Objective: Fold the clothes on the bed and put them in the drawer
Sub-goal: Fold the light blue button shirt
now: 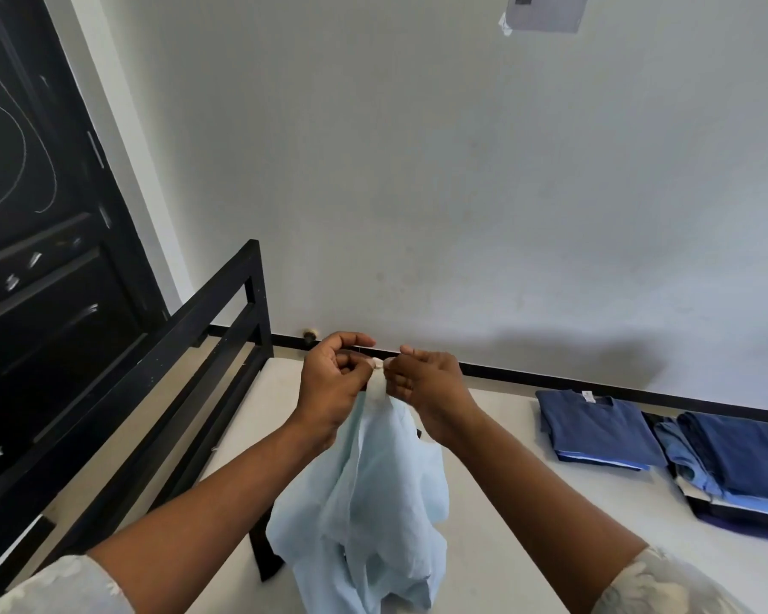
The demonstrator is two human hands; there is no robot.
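Bed [528,502]: bare white mattress, with folded blue stacks [595,432] lying at three o'clock from the hands. Light blue garment [373,489]: hangs bunched at six o'clock beneath both hands. Left hand [329,383] and right hand [426,387] each pinch its top edge, nearly touching; recommend sliding the pinches apart along that edge so the cloth hangs flat before it is laid down.

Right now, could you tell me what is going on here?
A person holds up a light blue garment over the bed, the left hand and right hand pinching its top close together. Its lower part hangs crumpled, not yet folded. Folded blue clothes lie in stacks on the bed's right side.
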